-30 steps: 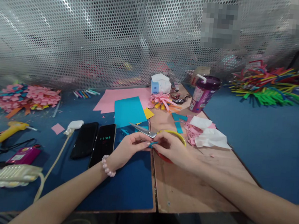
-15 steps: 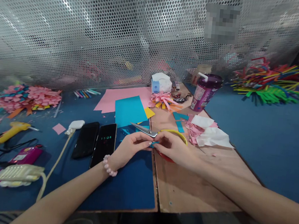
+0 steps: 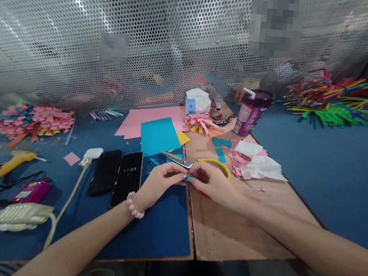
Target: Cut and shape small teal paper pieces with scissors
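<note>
A small blue paper piece (image 3: 187, 178) is pinched between the fingertips of my left hand (image 3: 156, 183) and my right hand (image 3: 214, 183), which nearly touch each other. Its exact shape is too small to tell. Just beyond and partly under my hands lie scissors (image 3: 180, 159) with a yellow and red handle, their blades pointing left. Behind them a blue sheet (image 3: 160, 136) overlaps pink paper (image 3: 133, 123) and a bit of yellow paper (image 3: 183, 138). Blue strips (image 3: 221, 149) lie to the right of the sheets.
Two phones (image 3: 105, 172) and a yellow glue gun (image 3: 11, 164) lie left, near a power strip (image 3: 24, 214) and its cable. Pink scraps (image 3: 240, 160), white tissues (image 3: 265, 168), a purple cup (image 3: 253, 114) and a tissue box (image 3: 198, 102) stand or lie to the right and behind.
The view has shifted very slightly. Both hands keep their pinch on the small blue paper in almost the same place.
</note>
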Motion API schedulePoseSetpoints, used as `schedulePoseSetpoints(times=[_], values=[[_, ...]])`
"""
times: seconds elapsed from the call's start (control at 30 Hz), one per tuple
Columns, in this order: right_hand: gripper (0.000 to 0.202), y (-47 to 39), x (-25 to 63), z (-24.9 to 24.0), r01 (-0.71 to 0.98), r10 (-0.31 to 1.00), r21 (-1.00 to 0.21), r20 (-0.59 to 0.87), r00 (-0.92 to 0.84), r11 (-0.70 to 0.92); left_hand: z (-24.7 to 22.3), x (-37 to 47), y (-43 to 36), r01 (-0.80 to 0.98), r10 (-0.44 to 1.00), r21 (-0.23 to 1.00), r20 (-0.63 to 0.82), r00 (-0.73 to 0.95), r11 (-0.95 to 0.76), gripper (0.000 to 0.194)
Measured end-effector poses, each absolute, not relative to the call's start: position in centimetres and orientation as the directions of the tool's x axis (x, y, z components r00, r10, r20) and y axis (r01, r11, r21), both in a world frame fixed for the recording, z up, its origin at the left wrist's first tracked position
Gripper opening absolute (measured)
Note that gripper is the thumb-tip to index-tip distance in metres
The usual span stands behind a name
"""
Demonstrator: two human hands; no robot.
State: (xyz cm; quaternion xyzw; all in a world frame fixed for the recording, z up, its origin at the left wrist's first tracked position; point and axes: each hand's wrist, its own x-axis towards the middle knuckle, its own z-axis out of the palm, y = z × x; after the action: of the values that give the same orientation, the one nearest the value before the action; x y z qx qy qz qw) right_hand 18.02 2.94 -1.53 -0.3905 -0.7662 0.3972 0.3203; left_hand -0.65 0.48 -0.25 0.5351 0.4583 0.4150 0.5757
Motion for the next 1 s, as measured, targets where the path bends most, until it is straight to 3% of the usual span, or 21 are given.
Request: schedulePoseSetpoints(times=[1.0], values=[[0.015, 2.68, 17.96, -1.06, 0.323, 0.837, -0.858, 0.198, -0.51, 0.4, -0.69, -0.47, 0.42, 0.085, 0.982, 0.996, -0.005, 0.188, -0.011, 0.022]])
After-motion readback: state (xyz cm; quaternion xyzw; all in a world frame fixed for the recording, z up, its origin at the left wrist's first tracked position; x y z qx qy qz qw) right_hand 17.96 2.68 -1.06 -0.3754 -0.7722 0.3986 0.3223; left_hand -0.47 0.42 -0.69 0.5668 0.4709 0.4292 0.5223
